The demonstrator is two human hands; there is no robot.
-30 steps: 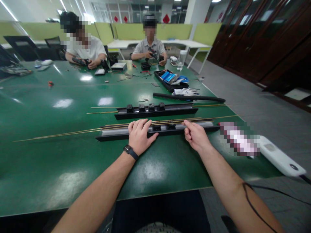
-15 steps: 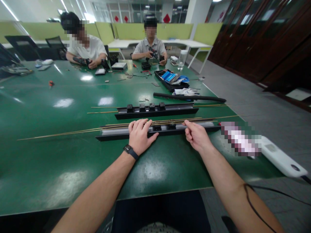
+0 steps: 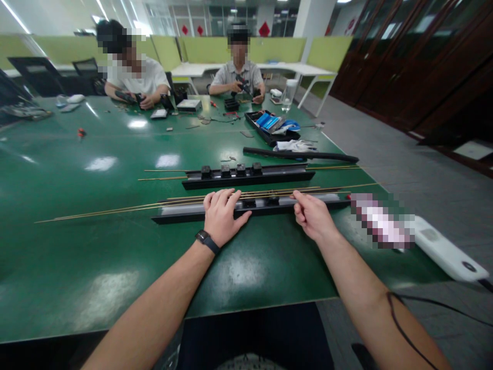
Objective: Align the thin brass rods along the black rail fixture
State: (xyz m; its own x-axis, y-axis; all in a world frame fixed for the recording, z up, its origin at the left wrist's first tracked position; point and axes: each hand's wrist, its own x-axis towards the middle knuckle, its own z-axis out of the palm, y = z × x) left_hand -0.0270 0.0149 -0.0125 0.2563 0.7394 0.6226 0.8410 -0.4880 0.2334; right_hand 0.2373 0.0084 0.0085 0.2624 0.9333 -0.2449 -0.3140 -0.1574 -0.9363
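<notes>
My left hand (image 3: 221, 216) lies flat with fingers stretched out on a long black rail (image 3: 181, 211) that lies across the green table (image 3: 96, 257). Thin brass rods (image 3: 115, 209) run along the rail's top and stick out far to the left. My right hand (image 3: 314, 216) is closed in a pinch on one brass rod at the right part of the rail, beside two small black blocks (image 3: 262, 201). A second black rail (image 3: 285, 178) with several black blocks lies just behind, with more brass rods under it.
A long black strip (image 3: 300, 154) and a black tray (image 3: 265, 134) with blue parts lie farther back. A white device (image 3: 442, 252) sits at the table's right corner. Two people sit working at the far side. The table edge is close to my body.
The long brass rod has slid to the right; its left tip is nearer the rail than before. My right hand has shifted slightly right. My left hand has stayed in place.
</notes>
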